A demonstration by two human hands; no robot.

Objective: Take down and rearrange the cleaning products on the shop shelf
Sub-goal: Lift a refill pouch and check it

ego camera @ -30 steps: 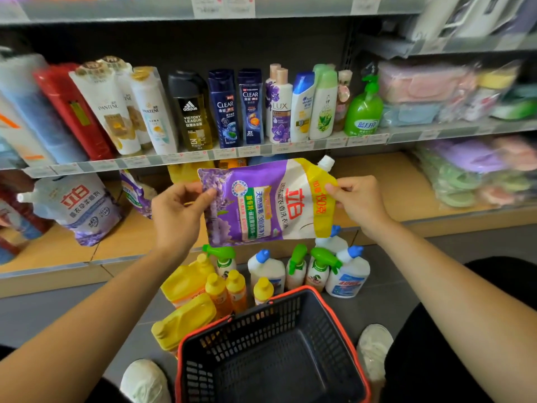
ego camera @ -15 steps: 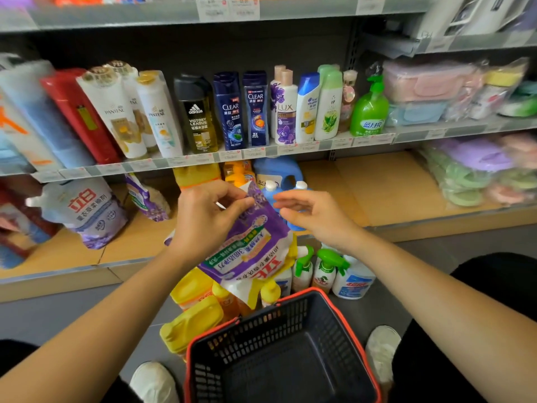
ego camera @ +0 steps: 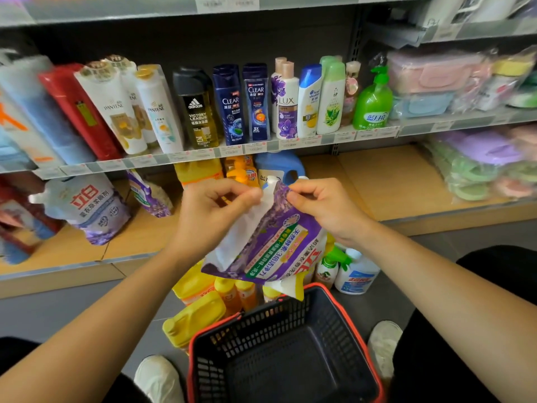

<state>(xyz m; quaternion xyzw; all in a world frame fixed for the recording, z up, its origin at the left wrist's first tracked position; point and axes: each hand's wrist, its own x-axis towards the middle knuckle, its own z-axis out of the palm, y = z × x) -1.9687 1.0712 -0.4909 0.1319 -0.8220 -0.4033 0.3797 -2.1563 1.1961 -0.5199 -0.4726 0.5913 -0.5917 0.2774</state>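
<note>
Purple detergent pouch [ego camera: 273,251] hangs in the air in front of the lower shelf [ego camera: 406,181], held upside down so that its white spout points down at the far rim of the basket [ego camera: 261,324]. The left hand [ego camera: 212,216] has its grip pinched on the pouch's upper edge, thumb and forefinger pressed together on the white underside. The right hand [ego camera: 325,207] pinches the same edge just beside it, fingers curled.

The basket, dark mesh with a red rim, stands on the floor between two white shoes [ego camera: 158,379], its slotted bottom in plain view. Behind it on the floor are crowded yellow jugs [ego camera: 194,318], small orange bottles [ego camera: 232,295], green-trigger spray bottles [ego camera: 327,269] and a white bottle with a blue label [ego camera: 356,274].

On the lower shelf lie a white pouch [ego camera: 87,207] and a second purple pouch [ego camera: 148,196] to the left, with a blue jug [ego camera: 279,167] and yellow containers at the back behind the hands. The shelf above carries a row of upright shampoo bottles [ego camera: 255,103] and a green pump bottle [ego camera: 373,103].
</note>
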